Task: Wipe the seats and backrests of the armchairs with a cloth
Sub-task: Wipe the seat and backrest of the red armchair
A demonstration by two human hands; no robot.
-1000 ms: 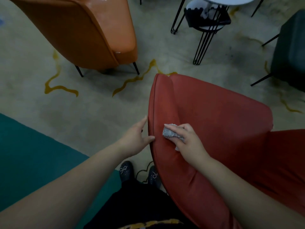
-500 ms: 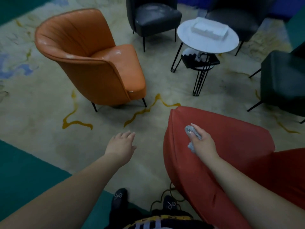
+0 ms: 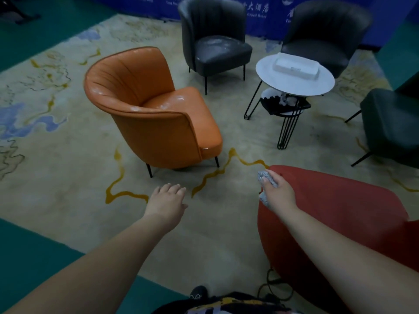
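- Grey cloth [image 3: 267, 179] bunched in my right hand [image 3: 277, 193], fingers curled round it, at the red armchair's [image 3: 340, 211] backrest edge.
- My left hand [image 3: 166, 200] hovers over the carpet [image 3: 68, 177], fingers relaxed, holding nothing.
- Orange armchair [image 3: 154, 114] stands beyond.

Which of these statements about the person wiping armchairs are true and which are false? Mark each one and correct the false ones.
1. The right hand holds a grey cloth at the top edge of the red armchair. True.
2. The left hand grips the orange armchair. False: it is open over the carpet, apart from that chair.
3. A white box lies on the round white table. True.
4. The orange armchair lies tipped on its side. False: it stands upright on its legs.
5. The cloth lies on the seat of the dark grey armchair. False: it is in the right hand.
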